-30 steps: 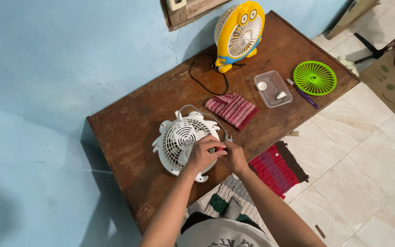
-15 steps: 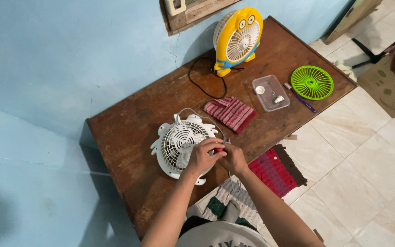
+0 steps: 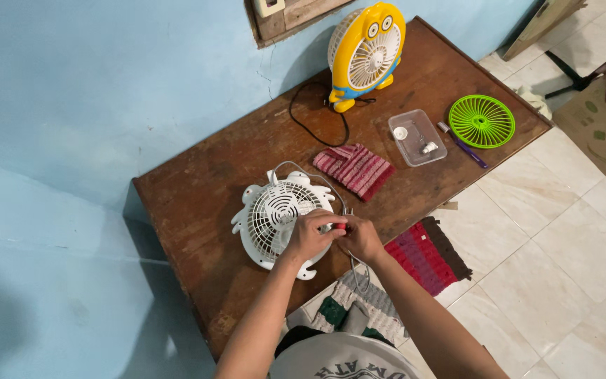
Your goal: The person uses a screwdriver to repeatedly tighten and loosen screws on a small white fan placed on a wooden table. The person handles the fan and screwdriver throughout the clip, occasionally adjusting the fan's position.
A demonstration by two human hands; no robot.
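Observation:
A small white table fan (image 3: pixel 275 214) lies face up on the brown wooden table (image 3: pixel 198 203). My left hand (image 3: pixel 308 237) lies over the fan's right edge. My right hand (image 3: pixel 363 238) is just beside it. The fingertips of both hands meet and pinch a small red object (image 3: pixel 340 226) at the fan's rim; what it is cannot be made out. The fan's white cable (image 3: pixel 353 265) loops over the grille and hangs off the table edge under my right hand.
A striped red cloth (image 3: pixel 354 168) lies right of the fan. Farther back are a yellow cartoon fan (image 3: pixel 366 50) with a black cord, a clear plastic box (image 3: pixel 416 137) of small parts, a purple pen (image 3: pixel 466 149) and a green fan grille (image 3: pixel 482 121). A striped mat (image 3: pixel 422 256) lies on the tiled floor.
Both hands stay together at the fan's right edge on the small red object; only the fingers shift slightly. Nothing else on the table has moved.

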